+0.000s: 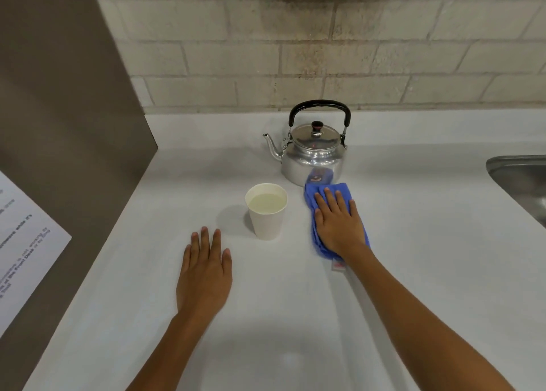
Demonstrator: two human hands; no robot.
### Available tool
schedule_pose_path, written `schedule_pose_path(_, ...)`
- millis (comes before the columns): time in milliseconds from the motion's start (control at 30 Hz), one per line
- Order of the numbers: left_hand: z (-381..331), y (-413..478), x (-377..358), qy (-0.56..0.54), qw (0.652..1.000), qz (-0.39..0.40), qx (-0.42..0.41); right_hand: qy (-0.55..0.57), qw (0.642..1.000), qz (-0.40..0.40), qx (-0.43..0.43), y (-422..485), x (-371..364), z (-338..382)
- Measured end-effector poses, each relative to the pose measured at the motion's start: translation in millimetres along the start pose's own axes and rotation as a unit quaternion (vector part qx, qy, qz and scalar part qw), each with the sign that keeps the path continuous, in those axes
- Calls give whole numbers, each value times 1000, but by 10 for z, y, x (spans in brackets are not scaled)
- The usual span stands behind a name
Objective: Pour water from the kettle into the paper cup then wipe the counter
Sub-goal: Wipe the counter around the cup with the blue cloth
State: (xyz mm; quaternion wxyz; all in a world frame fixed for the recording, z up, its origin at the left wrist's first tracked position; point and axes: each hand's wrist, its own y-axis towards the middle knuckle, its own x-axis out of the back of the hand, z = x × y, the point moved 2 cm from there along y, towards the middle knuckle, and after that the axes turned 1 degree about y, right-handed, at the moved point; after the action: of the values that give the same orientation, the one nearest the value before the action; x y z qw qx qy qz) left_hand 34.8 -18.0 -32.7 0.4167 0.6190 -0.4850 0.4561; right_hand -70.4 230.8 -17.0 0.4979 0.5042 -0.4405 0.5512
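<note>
Cup [266, 210] full, wiping step: right hand [338, 223] flat on cloth [317, 191], left hand [204, 272] flat on counter [413, 242]; next sweep cloth clear of cup

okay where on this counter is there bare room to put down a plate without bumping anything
Bare counter lies between the right hand on the blue cloth and the sink. The near counter between both forearms is bare too, as is the back left corner beyond the left hand. It is crowded around the paper cup and kettle.
</note>
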Motion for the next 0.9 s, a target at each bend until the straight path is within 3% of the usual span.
schedule_pose_path(133,4,-1,10,7,1000,10,-1,10,998,-16,61,-470,-66,382)
schedule_pose_path(233,4,-7,19,7,1000,13,-3,13,993,-34,112,-1012,-48,235)
schedule_pose_path(367,-9,-12,41,1,1000,14,-3,7,1000,-6,-3,-1045,37,-297)
schedule_pose_path(500,-18,-14,32,13,1000,10,-4,-16,996,-10,-84,-1101,98,22)
schedule_pose_path(633,-5,3,9,7,1000,5,4,1,998,-42,-38,-1482,34,727)
schedule_pose_path(767,9,10,4,-4,1000,12,13,37,999,-7,25,-1666,-5,1250)
schedule_pose_path(900,8,-10,128,-83,994,53,37,212,975,4,62,-1448,43,1049)
